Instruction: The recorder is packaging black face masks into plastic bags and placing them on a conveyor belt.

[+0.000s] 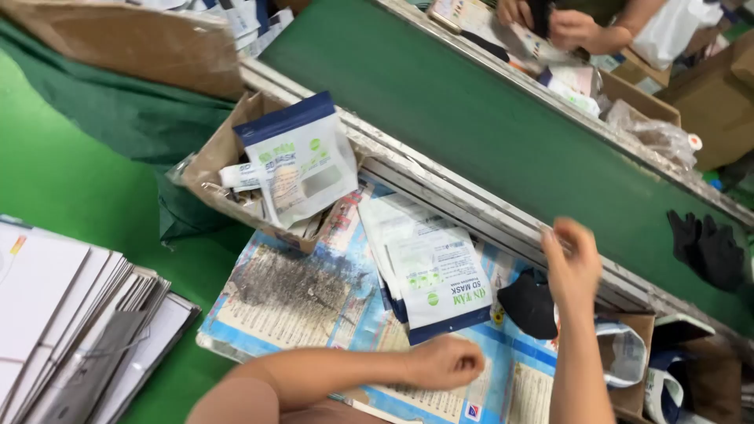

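Under right hand [572, 263], half-hidden black mask [530, 302]

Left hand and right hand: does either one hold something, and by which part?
Neither clearly holds anything. The left hand is a closed fist below the mask pouches; the blurred right hand hangs above black masks.

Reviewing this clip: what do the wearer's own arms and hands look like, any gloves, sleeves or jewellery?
Both arms are bare as far up as the frame shows, with no sleeves in view. The left hand and right hand wear no gloves. No watch, ring or bracelet is visible, though the right hand is motion-blurred.
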